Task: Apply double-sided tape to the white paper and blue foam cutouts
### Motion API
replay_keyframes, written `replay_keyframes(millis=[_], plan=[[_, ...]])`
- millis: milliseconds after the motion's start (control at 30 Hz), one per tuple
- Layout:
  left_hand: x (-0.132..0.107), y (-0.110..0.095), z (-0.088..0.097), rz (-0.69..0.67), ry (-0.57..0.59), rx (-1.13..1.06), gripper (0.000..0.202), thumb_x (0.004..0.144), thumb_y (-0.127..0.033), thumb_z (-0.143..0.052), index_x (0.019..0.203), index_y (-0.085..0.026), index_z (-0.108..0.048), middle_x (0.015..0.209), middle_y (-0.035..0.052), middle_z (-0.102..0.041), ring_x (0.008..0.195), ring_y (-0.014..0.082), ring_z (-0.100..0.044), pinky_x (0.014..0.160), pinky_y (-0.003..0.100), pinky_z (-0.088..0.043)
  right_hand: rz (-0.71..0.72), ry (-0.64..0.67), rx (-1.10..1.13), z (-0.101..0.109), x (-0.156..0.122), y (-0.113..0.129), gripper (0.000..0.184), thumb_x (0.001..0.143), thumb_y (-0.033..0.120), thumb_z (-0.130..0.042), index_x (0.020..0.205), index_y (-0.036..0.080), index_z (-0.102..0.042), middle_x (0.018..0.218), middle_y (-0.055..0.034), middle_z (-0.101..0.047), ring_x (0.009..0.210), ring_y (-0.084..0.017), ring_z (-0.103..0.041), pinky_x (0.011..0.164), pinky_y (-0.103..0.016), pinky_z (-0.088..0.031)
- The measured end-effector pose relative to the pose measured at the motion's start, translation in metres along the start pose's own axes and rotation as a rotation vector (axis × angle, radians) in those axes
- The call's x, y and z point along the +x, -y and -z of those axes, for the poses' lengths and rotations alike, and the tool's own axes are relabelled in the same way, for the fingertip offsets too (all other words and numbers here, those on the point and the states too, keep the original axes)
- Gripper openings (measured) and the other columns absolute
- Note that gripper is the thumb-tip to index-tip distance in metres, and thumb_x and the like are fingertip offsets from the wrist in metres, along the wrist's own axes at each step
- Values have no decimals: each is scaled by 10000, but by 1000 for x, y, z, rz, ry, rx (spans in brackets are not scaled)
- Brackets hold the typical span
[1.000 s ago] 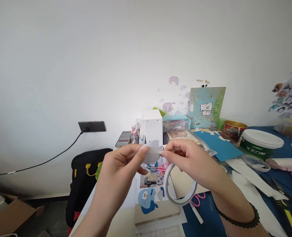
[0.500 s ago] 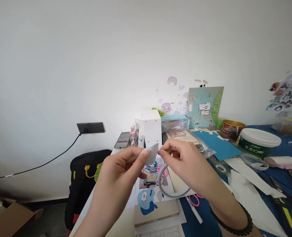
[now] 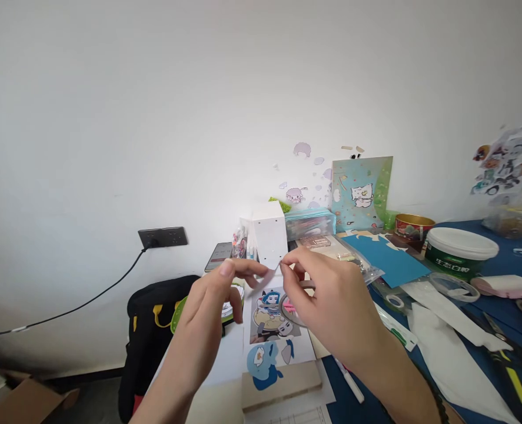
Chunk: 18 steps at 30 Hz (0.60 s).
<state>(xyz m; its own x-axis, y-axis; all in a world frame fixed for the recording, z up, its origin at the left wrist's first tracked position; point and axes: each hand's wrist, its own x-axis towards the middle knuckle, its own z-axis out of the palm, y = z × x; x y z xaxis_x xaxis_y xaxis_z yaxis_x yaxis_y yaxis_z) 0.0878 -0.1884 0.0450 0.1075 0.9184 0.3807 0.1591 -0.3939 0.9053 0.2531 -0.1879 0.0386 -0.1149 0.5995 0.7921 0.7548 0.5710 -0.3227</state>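
Observation:
Both hands are raised together over the desk edge. My left hand [image 3: 214, 294] pinches a small white paper cutout [image 3: 265, 275] between thumb and forefinger. My right hand [image 3: 326, 294] meets it, fingertips pinched at the cutout's right edge. A roll of white double-sided tape [image 3: 296, 312] hangs under the right hand, mostly hidden by the palm. Below the hands lies a sheet of cartoon character stickers [image 3: 272, 321] on the desk.
A white box [image 3: 269, 235], a phone [image 3: 219, 254], a clear pencil case [image 3: 310, 224] and a cartoon folder [image 3: 361, 193] stand behind. A green tub [image 3: 461, 250], blue paper [image 3: 386, 258], white paper strips [image 3: 446, 347] and cutters [image 3: 514, 356] lie right. A black bag [image 3: 155, 318] sits below left.
The paper cutout has turned from face-on to edge-on between my fingers. My right hand rolled over so the tape roll slid up behind the palm. Both hands shifted slightly right.

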Motion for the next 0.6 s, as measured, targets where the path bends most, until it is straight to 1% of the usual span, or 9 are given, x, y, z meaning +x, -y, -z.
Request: replay_keyframes(millis=[67, 100, 133, 200, 267, 300, 433, 500, 600], plan=[[7, 4, 3, 67, -7, -51, 354, 898, -413, -410, 870, -199, -690, 893, 56, -640, 608, 134, -469, 501, 230, -400, 171, -97, -6, 1, -1, 1, 165, 838, 123, -492, 758, 140, -635, 582, -3, -606, 494, -116, -537, 469, -243, -339], [10, 6, 5, 105, 34, -87, 341, 895, -417, -423, 868, -199, -684, 847, 42, -621, 597, 125, -451, 527, 229, -406, 247, -131, -11, 1, -2, 2, 167, 841, 116, -497, 750, 132, -636, 566, -2, -593, 484, -112, -520, 469, -246, -339], [13, 8, 7, 139, 101, -140, 352, 895, -430, -423, 848, -194, -680, 793, 32, -600, 592, 120, -440, 558, 228, -413, 315, -156, -19, 1, -2, 2, 165, 840, 110, -504, 743, 128, -636, 547, 3, -576, 474, -109, -499, 469, -250, -339], [17, 13, 10, 205, 308, -284, 417, 893, -473, -407, 768, -173, -669, 683, 23, -558, 579, 117, -434, 573, 226, -412, 423, -172, -29, 2, -3, 4, 149, 838, 107, -519, 749, 129, -636, 520, 15, -538, 467, -108, -455, 470, -258, -334], [17, 18, 12, 264, 510, -452, 458, 855, -532, -443, 699, -155, -651, 604, 17, -520, 546, 113, -429, 512, 218, -391, 500, -165, -31, 2, -3, 4, 135, 840, 112, -528, 764, 138, -636, 509, 23, -511, 468, -111, -427, 469, -265, -328], [17, 21, 12, 291, 572, -527, 451, 813, -554, -503, 686, -146, -648, 579, 11, -508, 521, 105, -421, 474, 208, -371, 528, -164, -33, 2, -3, 3, 129, 839, 111, -531, 772, 141, -636, 510, 24, -508, 470, -113, -422, 469, -268, -327], [15, 32, 8, 361, 624, -693, 355, 663, -468, -727, 674, -118, -665, 478, -22, -480, 422, 62, -386, 398, 165, -297, 596, -147, -41, 3, -4, -1, 132, 806, 83, -547, 872, 154, -635, 534, 26, -513, 477, -124, -417, 472, -277, -328], [14, 35, 5, 367, 642, -713, 311, 640, -410, -766, 666, -112, -680, 452, -30, -477, 393, 48, -377, 386, 155, -278, 605, -128, -33, 3, -5, -2, 161, 799, 80, -548, 913, 163, -626, 549, 27, -516, 483, -129, -420, 475, -280, -333], [14, 35, 3, 351, 655, -698, 300, 622, -389, -789, 684, -108, -702, 477, -26, -498, 407, 42, -386, 408, 152, -299, 582, -112, 15, 1, -5, -4, 123, 819, 98, -540, 888, 163, -618, 572, 21, -534, 497, -127, -444, 480, -277, -347]])
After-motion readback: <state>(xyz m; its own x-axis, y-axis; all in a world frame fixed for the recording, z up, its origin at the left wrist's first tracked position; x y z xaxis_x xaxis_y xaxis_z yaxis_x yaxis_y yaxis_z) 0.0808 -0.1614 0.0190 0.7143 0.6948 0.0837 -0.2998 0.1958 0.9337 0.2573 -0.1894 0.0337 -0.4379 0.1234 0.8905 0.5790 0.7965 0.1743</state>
